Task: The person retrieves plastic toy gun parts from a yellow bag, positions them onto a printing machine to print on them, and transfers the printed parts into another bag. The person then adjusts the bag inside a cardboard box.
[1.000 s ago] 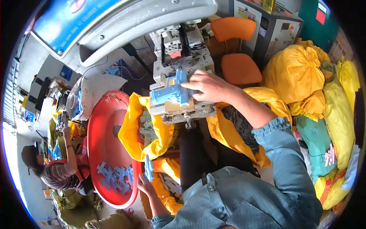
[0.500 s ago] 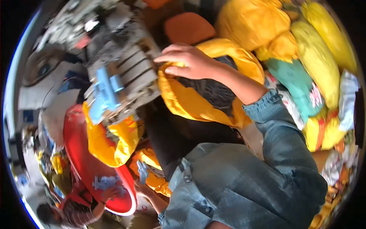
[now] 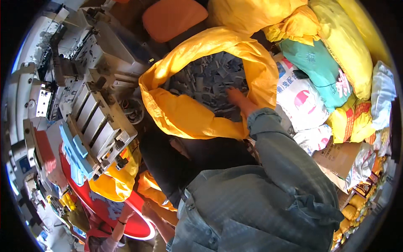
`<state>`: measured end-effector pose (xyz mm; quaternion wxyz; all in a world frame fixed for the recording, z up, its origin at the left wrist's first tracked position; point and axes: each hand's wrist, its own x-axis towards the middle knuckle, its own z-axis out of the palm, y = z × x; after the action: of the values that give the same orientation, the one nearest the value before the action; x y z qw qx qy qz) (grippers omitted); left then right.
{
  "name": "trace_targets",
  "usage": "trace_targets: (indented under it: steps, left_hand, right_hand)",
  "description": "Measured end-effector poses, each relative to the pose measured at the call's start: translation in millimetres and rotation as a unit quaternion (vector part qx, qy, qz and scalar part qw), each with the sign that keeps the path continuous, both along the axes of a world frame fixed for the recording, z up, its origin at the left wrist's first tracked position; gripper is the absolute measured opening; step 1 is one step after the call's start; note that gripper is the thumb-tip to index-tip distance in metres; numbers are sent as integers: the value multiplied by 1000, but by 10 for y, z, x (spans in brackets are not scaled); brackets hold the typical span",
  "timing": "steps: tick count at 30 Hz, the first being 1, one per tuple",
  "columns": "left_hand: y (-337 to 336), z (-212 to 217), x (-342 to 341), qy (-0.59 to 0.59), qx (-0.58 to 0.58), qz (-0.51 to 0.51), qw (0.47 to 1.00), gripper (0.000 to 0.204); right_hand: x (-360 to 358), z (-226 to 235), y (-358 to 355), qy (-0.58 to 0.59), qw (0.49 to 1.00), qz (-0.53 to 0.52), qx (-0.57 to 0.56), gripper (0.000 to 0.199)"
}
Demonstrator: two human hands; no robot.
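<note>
My right hand (image 3: 237,98) reaches down into a wide yellow sack (image 3: 184,115) and touches the heap of small grey-blue pieces (image 3: 214,80) inside. Its fingertips are partly lost among the pieces, so I cannot tell whether it grips any. My left hand (image 3: 148,212) is low in the view, beside the rim of a red round tub or table (image 3: 138,224). How its fingers are set is too small to make out, and nothing shows clearly in them. Light blue plastic parts (image 3: 75,157), one shaped like a toy pistol, lie against the slatted edge of a machine (image 3: 94,113).
Another person's hand (image 3: 127,212) is over the red surface, near more blue pieces (image 3: 111,206). A smaller yellow bag (image 3: 113,182) hangs under the machine. An orange stool seat (image 3: 174,19) stands beyond the sack. Full yellow sacks (image 3: 344,46) and a green one (image 3: 312,69) crowd the right.
My right hand has gone from the sack's left rim down into its pieces. A light blue piece that was at my left hand no longer shows there. The view has shifted.
</note>
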<state>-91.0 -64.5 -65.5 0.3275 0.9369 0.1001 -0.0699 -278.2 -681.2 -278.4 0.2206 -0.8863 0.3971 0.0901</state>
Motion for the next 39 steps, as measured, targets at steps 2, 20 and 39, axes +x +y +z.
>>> trace_targets:
  steps: [2, 20, 39]
  left_hand:
    - [-112, 148, -96, -18, 76, -83, 994, 24]
    - [-3709, 817, -177, 263, -476, -354, 761, 76]
    - [-2736, 1650, 206, 312, -524, -210, 764, 26]
  right_hand:
    - [30, -168, 57, 6, 1000, -5, 26, 29]
    - [492, 2539, 799, -502, 848, -47, 163, 38]
    - [972, 3922, 1301, -391, 737, 550, -45, 53]
